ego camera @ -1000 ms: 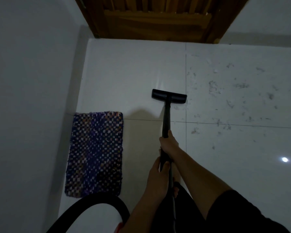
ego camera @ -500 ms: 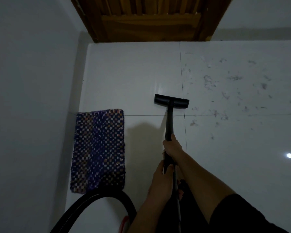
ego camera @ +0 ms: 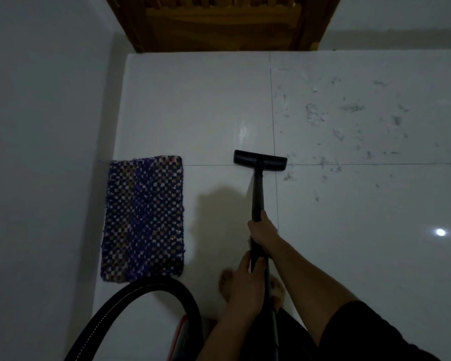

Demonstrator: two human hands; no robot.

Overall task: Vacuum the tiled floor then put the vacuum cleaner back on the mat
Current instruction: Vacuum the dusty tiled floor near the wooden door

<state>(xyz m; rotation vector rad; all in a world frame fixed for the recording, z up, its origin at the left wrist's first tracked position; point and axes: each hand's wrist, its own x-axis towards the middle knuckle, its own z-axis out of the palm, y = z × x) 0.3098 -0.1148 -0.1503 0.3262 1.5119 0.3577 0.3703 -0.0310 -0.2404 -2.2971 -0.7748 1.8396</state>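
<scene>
Both my hands grip the black vacuum wand [ego camera: 257, 194]. My right hand [ego camera: 264, 231] holds it further along, my left hand [ego camera: 245, 285] lower down near my body. The flat black floor head [ego camera: 260, 161] rests on the white tiled floor [ego camera: 193, 108], across a tile joint. Grey dust and debris [ego camera: 344, 121] is scattered over the tiles to the right of the head. A blue checkered woven mat [ego camera: 143, 217] lies by the left wall. The black hose [ego camera: 151, 290] loops at the bottom left, and a red part of the vacuum body [ego camera: 179, 334] shows under it.
A grey wall [ego camera: 42, 152] runs along the left side. A brown wooden door and frame [ego camera: 219, 22] closes the far end of the floor. My bare feet [ego camera: 225, 281] stand just behind the wand. A bright light reflection [ego camera: 440, 232] shines on the right tile.
The floor head has been drawn back toward me, from beyond the tile joint onto it. The view has shifted, so the mat and hose show more fully.
</scene>
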